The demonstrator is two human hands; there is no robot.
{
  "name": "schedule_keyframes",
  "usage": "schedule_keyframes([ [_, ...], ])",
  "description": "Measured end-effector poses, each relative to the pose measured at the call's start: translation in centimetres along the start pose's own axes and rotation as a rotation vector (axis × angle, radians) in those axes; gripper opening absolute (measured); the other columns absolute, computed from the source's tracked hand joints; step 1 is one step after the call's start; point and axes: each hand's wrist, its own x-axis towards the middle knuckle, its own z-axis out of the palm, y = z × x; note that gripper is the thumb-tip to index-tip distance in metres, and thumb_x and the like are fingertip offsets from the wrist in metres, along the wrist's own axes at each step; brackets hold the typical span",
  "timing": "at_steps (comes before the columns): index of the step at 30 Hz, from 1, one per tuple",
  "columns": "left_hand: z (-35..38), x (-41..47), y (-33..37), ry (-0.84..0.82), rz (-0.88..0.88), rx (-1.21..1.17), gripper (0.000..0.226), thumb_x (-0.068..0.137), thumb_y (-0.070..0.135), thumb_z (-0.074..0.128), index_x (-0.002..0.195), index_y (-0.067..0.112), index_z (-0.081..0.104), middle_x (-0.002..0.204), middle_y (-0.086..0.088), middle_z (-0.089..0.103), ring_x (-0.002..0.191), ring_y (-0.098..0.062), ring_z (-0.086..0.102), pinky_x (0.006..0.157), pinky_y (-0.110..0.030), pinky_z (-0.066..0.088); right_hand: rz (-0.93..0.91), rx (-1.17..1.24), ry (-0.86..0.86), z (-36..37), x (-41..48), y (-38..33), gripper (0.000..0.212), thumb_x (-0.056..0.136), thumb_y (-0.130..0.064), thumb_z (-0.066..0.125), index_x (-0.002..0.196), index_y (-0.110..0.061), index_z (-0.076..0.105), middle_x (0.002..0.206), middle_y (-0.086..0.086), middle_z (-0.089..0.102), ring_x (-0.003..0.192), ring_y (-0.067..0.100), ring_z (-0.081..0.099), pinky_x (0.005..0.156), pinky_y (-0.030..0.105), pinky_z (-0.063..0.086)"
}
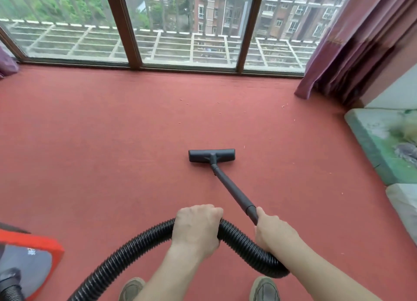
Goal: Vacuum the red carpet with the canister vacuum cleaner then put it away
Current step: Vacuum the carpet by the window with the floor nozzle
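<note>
The red carpet [112,143] covers the floor up to the window. A dark floor nozzle [211,155] lies flat on it, mid-room, joined to a dark wand [232,188] that slopes back toward me. My right hand [273,230] grips the wand's lower end. My left hand [196,226] is closed over the black ribbed hose [126,251], which loops behind both hands and runs down to the lower left. The red and grey canister [29,260] sits at the bottom left corner, partly cut off.
Small bits of debris [244,112] dot the carpet ahead and to the right of the nozzle. A purple curtain [352,52] hangs at the right of the full-height window [187,30]. Green and white cushions [388,147] line the right edge. My shoes [265,289] show at the bottom.
</note>
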Motion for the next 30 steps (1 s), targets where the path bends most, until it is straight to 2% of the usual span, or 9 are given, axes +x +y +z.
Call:
schedule_keyframes([
  [3, 0.3, 0.3, 2.7, 0.019, 0.054, 0.029, 0.021, 0.083, 0.015, 0.057, 0.088, 0.029, 0.043, 0.096, 0.006, 0.060, 0.094, -0.022, 0.063, 0.067, -0.031, 0.037, 0.055, -0.034, -0.028, -0.7, -1.1, 2.8, 0.062, 0.090, -0.017, 0.046, 0.147, -0.027, 0.024, 0.106, 0.003, 0.058, 0.094, 0.029, 0.061, 0.078, 0.040, 0.052],
  [7, 0.9, 1.1, 2.8, 0.033, -0.047, 0.066, 0.017, 0.085, 0.014, 0.054, 0.087, 0.028, 0.045, 0.093, 0.007, 0.060, 0.092, -0.020, 0.064, 0.065, -0.030, 0.035, 0.059, -0.035, -0.017, -1.1, 1.1, 1.6, 0.068, 0.091, -0.012, 0.045, 0.153, -0.020, 0.017, 0.126, 0.006, 0.055, 0.113, 0.031, 0.059, 0.087, 0.042, 0.050],
  [11, 1.6, 1.4, 1.9, 0.053, -0.119, 0.048, 0.015, 0.088, 0.038, 0.057, 0.087, 0.028, 0.045, 0.090, 0.009, 0.060, 0.088, -0.018, 0.064, 0.065, -0.031, 0.039, 0.070, 0.003, 0.017, -2.1, 5.4, -0.7, 0.074, 0.094, -0.010, 0.043, 0.157, -0.018, 0.006, 0.136, 0.008, 0.051, 0.121, 0.031, 0.054, 0.091, 0.042, 0.046],
  [14, 1.8, 1.9, 2.3, 0.054, -0.118, 0.056, 0.018, 0.089, 0.045, 0.056, 0.089, 0.029, 0.047, 0.091, 0.009, 0.061, 0.088, -0.018, 0.065, 0.065, -0.031, 0.040, 0.077, 0.032, 0.016, -2.7, 6.5, -0.4, 0.075, 0.094, -0.010, 0.043, 0.158, -0.019, 0.004, 0.137, 0.007, 0.051, 0.122, 0.031, 0.053, 0.092, 0.042, 0.045],
  [17, 1.9, 2.4, 4.0, 0.008, -0.073, 0.062, 0.007, 0.087, 0.030, 0.055, 0.088, 0.028, 0.048, 0.089, 0.008, 0.060, 0.085, -0.020, 0.065, 0.063, -0.031, 0.040, 0.108, 0.012, 0.000, -2.0, 5.0, 2.3, 0.080, 0.092, -0.009, 0.044, 0.157, -0.023, 0.000, 0.131, 0.006, 0.054, 0.116, 0.031, 0.056, 0.087, 0.041, 0.047],
  [19, 2.2, 2.4, 5.5, -0.036, -0.028, 0.061, 0.013, 0.085, 0.020, 0.055, 0.087, 0.029, 0.046, 0.092, 0.007, 0.060, 0.088, -0.021, 0.065, 0.064, -0.031, 0.038, 0.140, 0.027, 0.000, -0.7, 3.2, 4.9, 0.079, 0.092, -0.010, 0.043, 0.157, -0.024, 0.000, 0.127, 0.006, 0.057, 0.112, 0.030, 0.059, 0.087, 0.041, 0.048],
  [23, 2.5, 2.2, 8.0, -0.066, 0.045, 0.023, 0.016, 0.085, 0.016, 0.054, 0.088, 0.030, 0.046, 0.098, 0.006, 0.062, 0.094, -0.023, 0.065, 0.067, -0.033, 0.037, 0.205, 0.088, -0.002, 0.2, 1.1, 9.0, 0.070, 0.094, -0.018, 0.042, 0.155, -0.028, 0.009, 0.113, 0.005, 0.060, 0.101, 0.029, 0.062, 0.088, 0.042, 0.053],
  [26, 2.5, 2.0, 8.1, -0.037, 0.036, 0.014, 0.014, 0.085, 0.016, 0.053, 0.087, 0.028, 0.047, 0.093, 0.006, 0.060, 0.088, -0.023, 0.064, 0.064, -0.032, 0.037, 0.223, 0.070, -0.005, -1.3, 2.2, 9.0, 0.067, 0.093, -0.018, 0.045, 0.153, -0.027, 0.016, 0.102, 0.004, 0.057, 0.101, 0.030, 0.062, 0.084, 0.040, 0.053],
  [30, 2.5, 2.1, 6.5, 0.025, -0.065, -0.008, 0.008, 0.089, 0.026, 0.052, 0.087, 0.027, 0.045, 0.084, 0.007, 0.054, 0.077, -0.020, 0.060, 0.062, -0.032, 0.037, 0.197, 0.051, 0.034, -4.9, 6.3, 5.3, 0.069, 0.091, -0.011, 0.046, 0.154, -0.016, 0.018, 0.131, 0.008, 0.054, 0.119, 0.031, 0.055, 0.093, 0.041, 0.046],
])
